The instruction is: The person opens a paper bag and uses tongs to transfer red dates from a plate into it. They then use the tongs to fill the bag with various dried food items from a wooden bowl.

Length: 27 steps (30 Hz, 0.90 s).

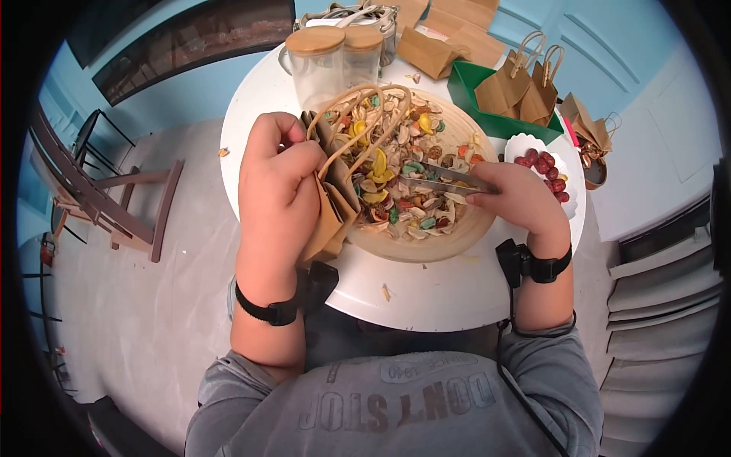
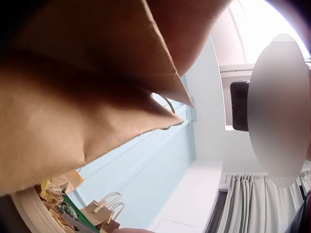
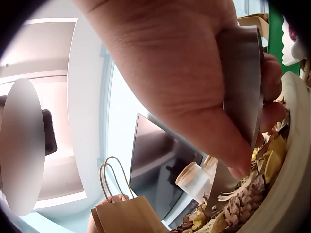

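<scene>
My left hand grips the upper edge of a brown paper bag with twisted handles, tilted at the left side of a round wooden tray. Dried petals and potpourri pieces in yellow, green, orange and beige fill the tray. My right hand pinches metal tongs over the tray's right side, their tips among the petals. In the right wrist view the broad bend of the tongs lies between thumb and fingers. The bag fills much of the left wrist view, its mouth spread apart.
Two jars with wooden lids stand behind the tray. At the back right, a green box holds small paper bags. A scalloped white dish of red dates sits at the right edge of the white table.
</scene>
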{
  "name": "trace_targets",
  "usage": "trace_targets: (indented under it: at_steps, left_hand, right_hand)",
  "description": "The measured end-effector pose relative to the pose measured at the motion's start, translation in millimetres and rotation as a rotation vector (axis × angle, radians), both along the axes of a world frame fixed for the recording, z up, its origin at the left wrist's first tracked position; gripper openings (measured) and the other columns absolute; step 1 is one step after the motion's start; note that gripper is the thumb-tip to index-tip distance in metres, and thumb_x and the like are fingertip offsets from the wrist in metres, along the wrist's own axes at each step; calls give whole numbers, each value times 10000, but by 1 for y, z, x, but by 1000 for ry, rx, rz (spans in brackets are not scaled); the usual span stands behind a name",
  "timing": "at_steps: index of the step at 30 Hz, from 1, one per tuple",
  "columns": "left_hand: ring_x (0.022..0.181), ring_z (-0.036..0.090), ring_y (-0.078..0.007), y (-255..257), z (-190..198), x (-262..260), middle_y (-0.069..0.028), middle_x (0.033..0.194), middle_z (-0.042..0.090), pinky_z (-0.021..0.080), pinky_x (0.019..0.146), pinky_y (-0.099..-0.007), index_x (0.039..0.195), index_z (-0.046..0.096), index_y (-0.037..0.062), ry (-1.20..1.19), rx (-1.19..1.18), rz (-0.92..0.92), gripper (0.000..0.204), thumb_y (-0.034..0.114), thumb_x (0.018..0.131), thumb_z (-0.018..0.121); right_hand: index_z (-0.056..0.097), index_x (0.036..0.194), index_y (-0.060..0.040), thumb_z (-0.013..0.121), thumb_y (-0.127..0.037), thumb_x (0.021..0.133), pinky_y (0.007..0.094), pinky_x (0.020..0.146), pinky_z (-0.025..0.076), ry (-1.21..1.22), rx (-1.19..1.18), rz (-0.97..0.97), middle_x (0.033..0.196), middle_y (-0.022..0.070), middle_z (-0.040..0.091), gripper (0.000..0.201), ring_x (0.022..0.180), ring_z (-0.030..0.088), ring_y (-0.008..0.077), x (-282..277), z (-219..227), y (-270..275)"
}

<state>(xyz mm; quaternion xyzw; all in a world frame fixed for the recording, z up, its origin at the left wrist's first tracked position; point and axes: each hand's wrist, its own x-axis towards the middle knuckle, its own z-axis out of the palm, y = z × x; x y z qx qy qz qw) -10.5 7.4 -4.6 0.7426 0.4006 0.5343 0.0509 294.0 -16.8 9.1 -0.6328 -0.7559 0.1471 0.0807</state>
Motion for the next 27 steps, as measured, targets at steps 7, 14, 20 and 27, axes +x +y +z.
trace_targets:
  at_steps: [7,14,20,27]
  left_hand:
    - [819,508,-186,1,-2,2,-76,947,467,437,684,-256,712,543,-44,-63,-29,-33,150,-189,700,508]
    - [807,512,-193,-6,4,4,-83,929,465,444,695,-263,707,562,-31,-44,-7,-50,149,-174,673,538]
    - [806,531,-270,-8,2,14,-96,867,513,458,685,-332,704,602,21,-24,-8,-47,95,-73,687,602]
    - [822,536,-296,-6,2,17,-115,855,503,465,703,-356,692,600,24,15,31,-43,86,-62,684,596]
  right_hand:
    - [576,850,-24,722,-249,841,427,643,466,12,95,18,724,163,608,269,715,623,351,0,1,-4]
    - [598,863,-34,726,-225,833,415,623,465,-6,211,50,709,157,604,232,697,616,340,5,6,-5]
    - [620,828,-37,744,-179,808,383,580,444,77,375,30,695,142,587,189,649,588,311,10,17,-13]
    - [611,835,-17,757,-153,789,349,554,410,181,521,-22,666,114,547,205,595,527,269,13,30,-13]
